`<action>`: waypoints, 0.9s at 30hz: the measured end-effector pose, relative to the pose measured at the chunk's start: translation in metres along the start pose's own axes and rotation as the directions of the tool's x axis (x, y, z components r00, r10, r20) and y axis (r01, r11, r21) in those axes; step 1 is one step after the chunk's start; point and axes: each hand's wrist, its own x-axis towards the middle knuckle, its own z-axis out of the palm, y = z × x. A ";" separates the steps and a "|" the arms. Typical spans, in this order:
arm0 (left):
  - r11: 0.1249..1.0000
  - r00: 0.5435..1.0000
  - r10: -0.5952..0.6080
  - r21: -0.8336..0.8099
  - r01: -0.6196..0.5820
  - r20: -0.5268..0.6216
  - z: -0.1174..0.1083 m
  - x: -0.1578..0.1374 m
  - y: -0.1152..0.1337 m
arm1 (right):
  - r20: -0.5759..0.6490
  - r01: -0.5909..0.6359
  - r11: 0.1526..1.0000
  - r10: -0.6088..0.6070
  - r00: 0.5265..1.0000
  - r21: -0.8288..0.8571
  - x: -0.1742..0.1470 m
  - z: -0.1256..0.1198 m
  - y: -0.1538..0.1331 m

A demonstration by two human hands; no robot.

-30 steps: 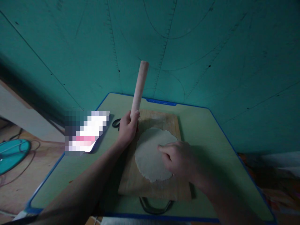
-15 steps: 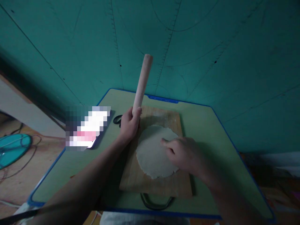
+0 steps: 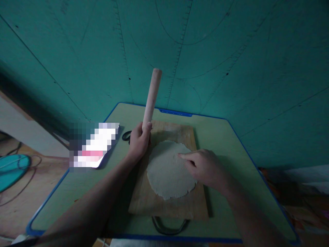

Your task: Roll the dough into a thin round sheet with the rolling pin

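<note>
A round, thin sheet of rolled dough (image 3: 167, 175) with a ragged edge lies on a wooden cutting board (image 3: 169, 210). My left hand (image 3: 140, 140) is closed round the lower end of a pale wooden rolling pin (image 3: 152, 94), which stands up and tilts slightly right, left of the dough. Over the dough's right side, my right hand (image 3: 203, 168) stretches its index finger onto the surface near a small mark. Its other fingers are curled in, and no object shows in them. Part of the dough's right edge is hidden under this hand.
The board rests on a small pale green table (image 3: 218, 144) with a blue rim, against a green wall (image 3: 218, 34). A phone-like device (image 3: 99, 145), its screen blurred, lies at the left. A black looped handle (image 3: 126, 136) shows beside my left hand.
The whole view has shifted a little down and left. My right index finger looks more stretched out, and a small mark shows by its tip. My left hand still grips the rolling pin.
</note>
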 end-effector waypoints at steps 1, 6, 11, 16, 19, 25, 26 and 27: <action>1.000 1.000 -0.004 -0.005 0.004 -0.001 0.000 0.000 0.000 | 0.021 0.001 1.000 -0.001 1.000 0.016 -0.001 0.000 0.000; 0.999 1.000 -0.022 -0.028 0.022 0.002 0.000 0.000 0.001 | 0.096 0.005 1.000 -0.006 0.995 0.011 -0.001 -0.001 -0.007; 1.000 1.000 -0.016 -0.023 0.016 -0.008 0.001 0.000 0.001 | 0.152 -0.070 0.994 0.083 0.985 -0.085 0.005 -0.007 -0.017; 0.999 0.999 -0.032 -0.019 0.031 -0.008 0.001 0.000 0.001 | 0.117 -0.056 0.995 0.066 0.991 -0.085 0.006 -0.002 -0.016; 0.999 1.000 -0.031 -0.024 0.031 0.000 0.001 0.000 0.002 | 0.037 -0.050 0.997 0.052 0.998 -0.054 0.004 0.004 -0.011; 0.999 0.999 -0.035 -0.025 0.035 -0.002 0.002 0.000 0.002 | 0.006 -0.044 0.997 0.045 0.999 -0.068 0.003 0.007 -0.005; 0.999 0.999 -0.035 -0.025 0.035 -0.003 0.002 0.000 0.002 | 0.014 -0.034 0.996 0.035 0.999 -0.080 0.003 0.007 -0.005; 0.999 0.999 -0.034 -0.026 0.034 -0.004 0.002 0.000 0.002 | 0.021 -0.024 0.995 0.026 0.999 -0.097 0.003 0.007 -0.005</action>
